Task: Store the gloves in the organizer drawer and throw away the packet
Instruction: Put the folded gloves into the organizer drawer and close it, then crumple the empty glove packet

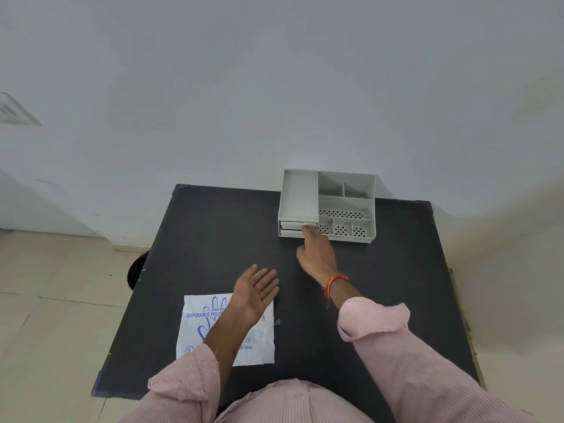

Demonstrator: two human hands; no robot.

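Glove packet (213,328) lies flat on black table (213,239), partly under left forearm. Left hand (254,293) hovers palm-up, fingers spread, holding nothing. Right hand (316,253) reaches ahead, fingertips on organizer drawer (294,227) front at grey organizer (328,204); grip can't be made out.

Black table (213,239): organizer (346,206), glove packet (195,328).
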